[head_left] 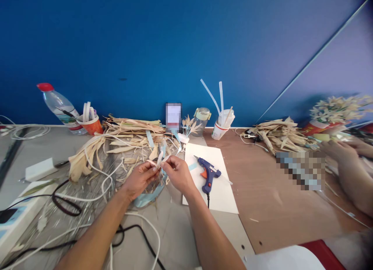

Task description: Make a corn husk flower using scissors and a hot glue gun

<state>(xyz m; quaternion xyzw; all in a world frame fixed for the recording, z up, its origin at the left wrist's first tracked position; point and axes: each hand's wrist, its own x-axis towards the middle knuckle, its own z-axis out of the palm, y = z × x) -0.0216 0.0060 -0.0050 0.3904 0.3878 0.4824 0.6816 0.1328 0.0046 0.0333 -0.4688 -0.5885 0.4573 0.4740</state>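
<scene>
My left hand (140,178) and my right hand (178,173) meet over the middle of the table, both pinching a small pale strip of dried husk (159,159) between fingertips. Under the hands lies a ring wound with light blue ribbon (147,198). A blue hot glue gun (209,173) rests on a white sheet of paper (217,196) just right of my right hand, its black cord running toward me.
Dried husk piles (128,136) lie behind my hands and at the right (276,136). A water bottle (58,106), an orange cup (91,124), a jar (201,118) and a cup of glue sticks (221,124) line the wall. Cables (96,192) cross the left. Another person's hands (349,161) work at far right.
</scene>
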